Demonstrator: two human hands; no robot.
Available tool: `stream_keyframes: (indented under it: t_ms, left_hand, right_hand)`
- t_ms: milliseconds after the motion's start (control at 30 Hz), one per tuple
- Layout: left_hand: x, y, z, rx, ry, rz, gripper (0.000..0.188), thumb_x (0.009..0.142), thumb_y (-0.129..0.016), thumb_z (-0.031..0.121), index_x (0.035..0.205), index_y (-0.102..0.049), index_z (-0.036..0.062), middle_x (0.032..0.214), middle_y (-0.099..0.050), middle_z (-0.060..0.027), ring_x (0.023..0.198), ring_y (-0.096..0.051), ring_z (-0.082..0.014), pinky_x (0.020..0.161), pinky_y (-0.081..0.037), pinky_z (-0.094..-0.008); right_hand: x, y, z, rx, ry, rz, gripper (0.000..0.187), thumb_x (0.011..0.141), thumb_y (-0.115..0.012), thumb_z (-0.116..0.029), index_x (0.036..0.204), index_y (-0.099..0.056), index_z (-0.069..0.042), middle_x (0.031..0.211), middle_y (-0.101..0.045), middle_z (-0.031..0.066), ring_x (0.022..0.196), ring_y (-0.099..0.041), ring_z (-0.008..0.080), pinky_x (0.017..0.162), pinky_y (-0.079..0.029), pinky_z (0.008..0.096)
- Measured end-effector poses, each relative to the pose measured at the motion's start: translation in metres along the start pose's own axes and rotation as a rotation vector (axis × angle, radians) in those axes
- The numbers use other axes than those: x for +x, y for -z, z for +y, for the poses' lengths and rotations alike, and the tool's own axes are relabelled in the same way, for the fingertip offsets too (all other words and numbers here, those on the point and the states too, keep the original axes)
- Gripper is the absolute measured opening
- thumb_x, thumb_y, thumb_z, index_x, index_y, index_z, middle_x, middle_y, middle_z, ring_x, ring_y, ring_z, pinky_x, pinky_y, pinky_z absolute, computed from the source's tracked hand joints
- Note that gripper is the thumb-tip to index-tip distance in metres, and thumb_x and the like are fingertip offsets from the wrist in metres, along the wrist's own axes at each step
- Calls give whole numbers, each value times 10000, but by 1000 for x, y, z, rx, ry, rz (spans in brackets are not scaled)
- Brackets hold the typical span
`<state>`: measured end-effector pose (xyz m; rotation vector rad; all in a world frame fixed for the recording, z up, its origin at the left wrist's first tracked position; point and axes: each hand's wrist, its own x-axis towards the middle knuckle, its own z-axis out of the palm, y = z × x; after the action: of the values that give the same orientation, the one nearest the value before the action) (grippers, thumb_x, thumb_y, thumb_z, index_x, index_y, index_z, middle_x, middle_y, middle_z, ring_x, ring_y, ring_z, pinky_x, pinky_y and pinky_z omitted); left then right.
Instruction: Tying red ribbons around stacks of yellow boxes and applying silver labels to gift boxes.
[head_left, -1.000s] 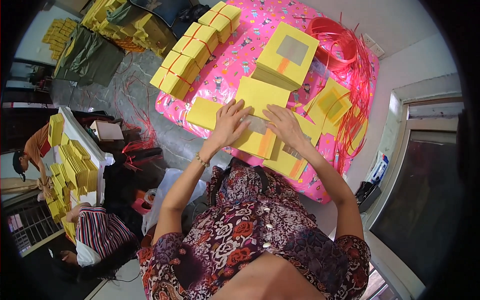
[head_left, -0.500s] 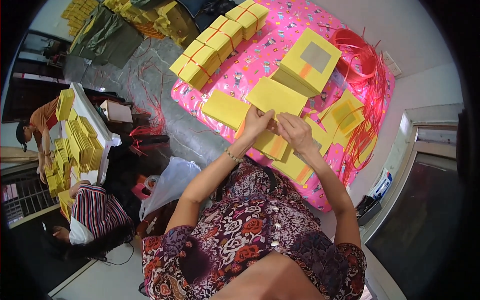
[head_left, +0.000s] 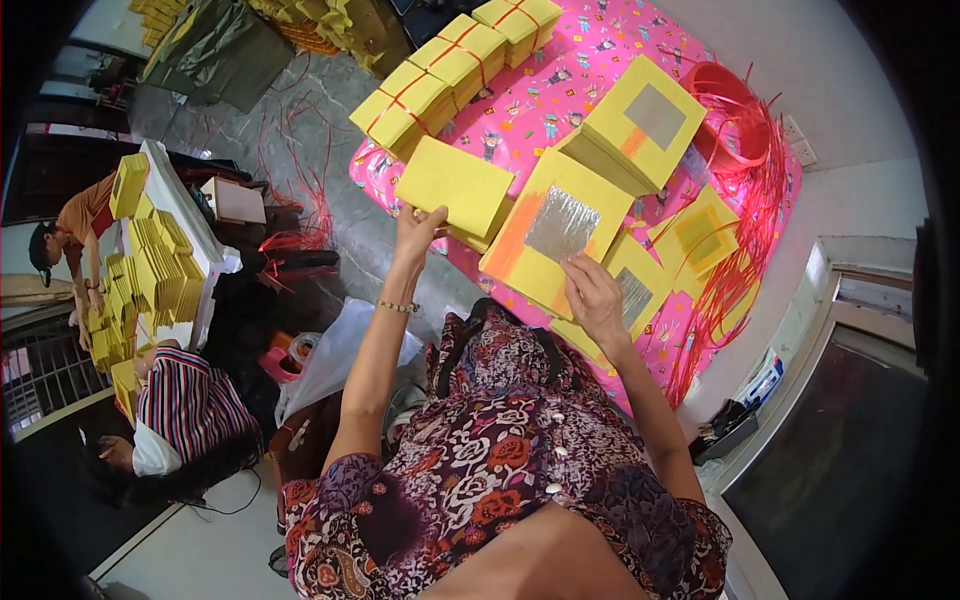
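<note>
My left hand (head_left: pixel 415 235) pinches the near edge of a folded yellow joss paper (head_left: pixel 455 183), holding it over a low yellow pile (head_left: pixel 474 240) at the bed's near left. In front of me lies a stack of joss paper whose top sheet (head_left: pixel 597 190) bears a silver foil square and an orange stripe. The fingers of my right hand (head_left: pixel 595 300) are pressed together at this sheet's near right edge, beside the foil. Farther back stands a thick block of the same paper (head_left: pixel 655 115), foil side up.
Tied yellow bundles (head_left: pixel 455 65) line the far left edge of the pink patterned cover (head_left: pixel 540 110). Red plastic strips (head_left: pixel 735 120) lie coiled at the right, near loose sheets (head_left: pixel 700 230). At left, two people work around a table (head_left: pixel 212 270) with yellow stacks.
My left hand has moved left with the folded paper, away from my right hand. The foil-faced top sheet, formerly covered, now shows, with my right hand at its edge.
</note>
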<state>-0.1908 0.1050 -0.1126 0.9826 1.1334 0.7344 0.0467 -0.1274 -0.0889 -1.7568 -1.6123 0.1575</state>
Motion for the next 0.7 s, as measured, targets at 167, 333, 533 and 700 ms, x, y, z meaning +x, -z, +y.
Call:
stream_keyframes:
  t_ms: [167, 333, 533, 700]
  left_hand:
    - [17, 28, -59, 63, 39, -16, 320, 873, -691, 27, 1155, -539, 37, 758, -610, 20, 636, -626, -98, 502, -484, -233]
    - [18, 13, -71, 94, 98, 35, 343, 863, -703, 24, 1163, -536, 24, 765, -629, 10, 601, -602, -85, 485, -447, -231]
    - [18, 8, -81, 200, 60, 100, 314, 874, -722, 117, 1117, -574, -16, 811, -703, -94, 624, -685, -171, 515, -534, -266]
    - [29, 23, -86, 235, 161, 62, 325, 865, -731, 124, 1114, -581, -21, 813, -701, -103, 626, -695, -189, 512, -544, -274]
  right_hand:
    - [3, -1, -4, -12, 41, -18, 327, 768, -677, 6, 1092, -667, -35, 1067, -645, 109, 1054, -643, 318, 866, -545, 392]
    - [1, -1, -1, -37, 25, -17, 331, 765, -678, 7, 1093, -668, -38, 1067, -642, 109, 1060, -642, 315, 869, -544, 390]
    - [0, -1, -1, -38, 20, -9, 311, 772, -678, 3, 1080, -672, -34, 1064, -641, 113, 1050, -642, 319, 865, -541, 393]
    - [0, 1, -2, -30, 24, -24, 302, 780, -677, 0, 1080, -673, -34, 1063, -639, 115, 1041, -643, 320, 863, -540, 394]
